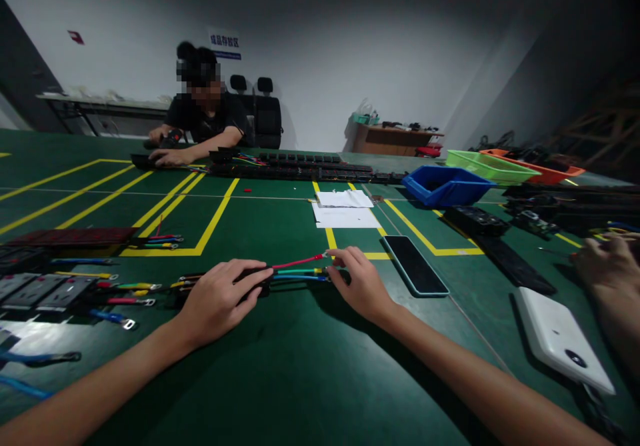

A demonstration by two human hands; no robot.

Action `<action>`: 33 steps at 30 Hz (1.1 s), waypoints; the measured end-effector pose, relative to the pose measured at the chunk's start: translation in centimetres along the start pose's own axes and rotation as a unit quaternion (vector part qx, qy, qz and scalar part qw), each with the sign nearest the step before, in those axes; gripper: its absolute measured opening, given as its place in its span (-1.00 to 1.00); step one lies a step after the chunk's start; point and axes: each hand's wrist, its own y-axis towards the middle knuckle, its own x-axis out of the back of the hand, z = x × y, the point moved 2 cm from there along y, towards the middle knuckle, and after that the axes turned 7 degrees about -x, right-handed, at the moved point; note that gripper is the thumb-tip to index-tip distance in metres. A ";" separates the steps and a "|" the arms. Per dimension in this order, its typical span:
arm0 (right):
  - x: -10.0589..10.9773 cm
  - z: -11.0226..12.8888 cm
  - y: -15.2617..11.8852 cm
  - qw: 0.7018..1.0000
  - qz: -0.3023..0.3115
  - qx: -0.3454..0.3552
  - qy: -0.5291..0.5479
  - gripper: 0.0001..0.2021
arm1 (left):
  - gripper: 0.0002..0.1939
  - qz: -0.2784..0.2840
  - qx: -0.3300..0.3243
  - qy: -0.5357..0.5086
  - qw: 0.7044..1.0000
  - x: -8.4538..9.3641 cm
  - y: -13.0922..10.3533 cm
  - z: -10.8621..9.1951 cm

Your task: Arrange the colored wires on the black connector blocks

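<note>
My left hand rests over a dark part near the middle of the table, its fingers bent round it. From under those fingers a red wire, a green wire and a blue wire run to the right. The thumb and index finger of my right hand close on the metal lug at the red wire's end. The green and blue wire ends lie just below, close to the right thumb. What the curled lower fingers touch is hidden.
A phone and a white device lie right. Black socket strips with lugged wires are left. Paper sheets and a blue bin stand beyond. A person works opposite; another person's hand is far right.
</note>
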 end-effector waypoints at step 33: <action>0.3 0.0 0.1 0.999 -0.032 0.020 0.005 -0.84 | -0.56 0.002 -0.001 0.003 1.000 0.1 -0.1 -0.1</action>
